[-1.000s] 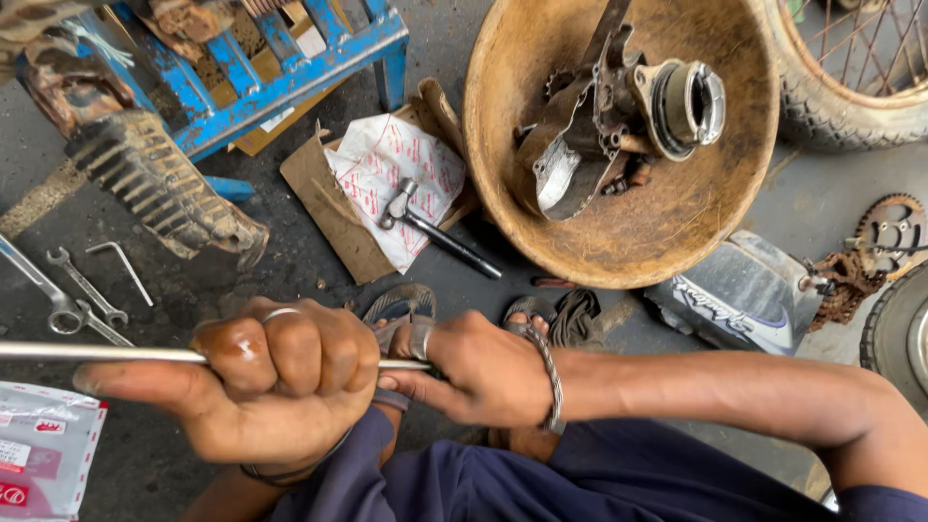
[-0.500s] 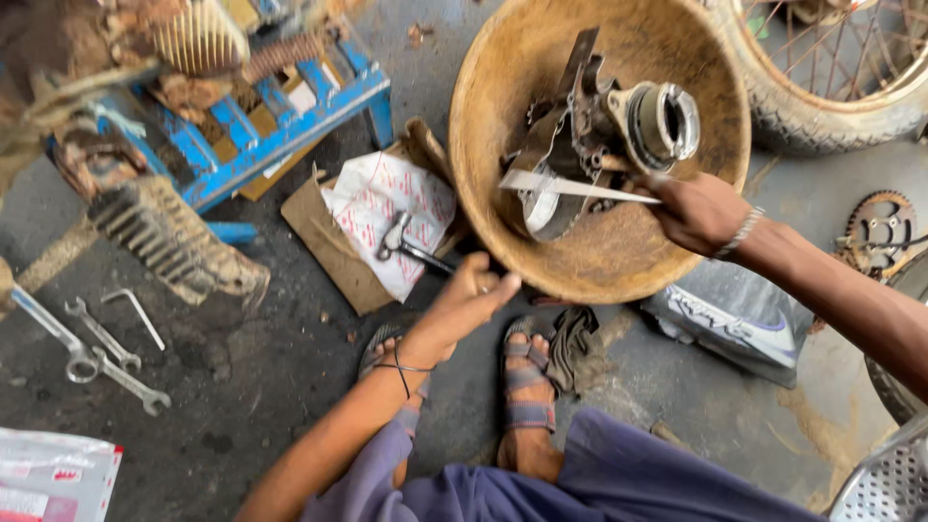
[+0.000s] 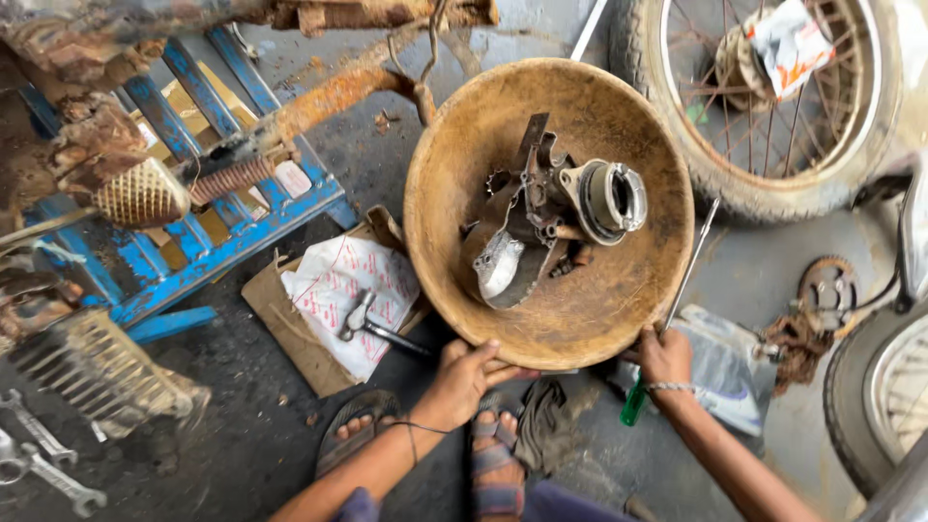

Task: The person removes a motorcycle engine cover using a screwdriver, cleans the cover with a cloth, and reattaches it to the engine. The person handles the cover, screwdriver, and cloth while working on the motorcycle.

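Head view: my left hand clamps the bowl rim, my right hand grips a long screwdriver; tipping could spill the greasy parts.

basin – rusty brown | screwdriver handle – green | crate – blue

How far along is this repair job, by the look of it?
Done: greasy engine parts already lie stripped out in the big rusty pan. In hand: the left hand grips the pan's near rim, and the right hand holds a long green-handled screwdriver beside it. Left: the parts look uncleaned and unassembled, and the hammer and spanners lie unused.
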Available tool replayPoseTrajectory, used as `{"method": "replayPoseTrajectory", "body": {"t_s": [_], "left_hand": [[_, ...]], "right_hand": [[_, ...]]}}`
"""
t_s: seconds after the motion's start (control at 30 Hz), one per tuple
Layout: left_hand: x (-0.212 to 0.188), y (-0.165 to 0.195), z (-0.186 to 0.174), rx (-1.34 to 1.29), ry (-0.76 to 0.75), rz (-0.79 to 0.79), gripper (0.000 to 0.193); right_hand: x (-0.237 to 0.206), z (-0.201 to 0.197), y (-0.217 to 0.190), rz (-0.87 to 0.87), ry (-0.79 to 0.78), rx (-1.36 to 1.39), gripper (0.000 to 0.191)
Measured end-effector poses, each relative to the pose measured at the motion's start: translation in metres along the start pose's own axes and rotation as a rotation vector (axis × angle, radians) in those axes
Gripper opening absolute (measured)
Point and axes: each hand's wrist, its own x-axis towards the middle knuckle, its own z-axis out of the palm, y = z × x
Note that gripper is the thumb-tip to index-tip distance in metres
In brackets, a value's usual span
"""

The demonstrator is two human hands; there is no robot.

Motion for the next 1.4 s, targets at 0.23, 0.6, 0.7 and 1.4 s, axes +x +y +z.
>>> {"method": "replayPoseTrajectory", "body": {"t_s": [0.23, 0.6, 0.7, 1.4], "left_hand": [[0.062, 0.067, 0.050, -0.298, -0.133, 0.244, 0.071], [-0.025, 0.011, -0.058, 0.566, -0.230, -0.005, 0.049], [-0.066, 0.014, -0.103, 0.617, 0.043, 0.151, 0.037], [-0.116, 0.103, -0.138, 1.441, 0.878, 0.702, 0.019]], "right_hand": [[0.082, 0.058, -0.141, -0.244, -0.142, 0.018, 0.021], [0.058, 0.099, -0.142, -0.257, -0.321, 0.147, 0.026], [0.019, 0.141, -0.102, -0.432, -0.343, -0.151, 0.036], [-0.004, 0.200, -0.070, -0.679, -0.259, -0.335, 0.058]]}}
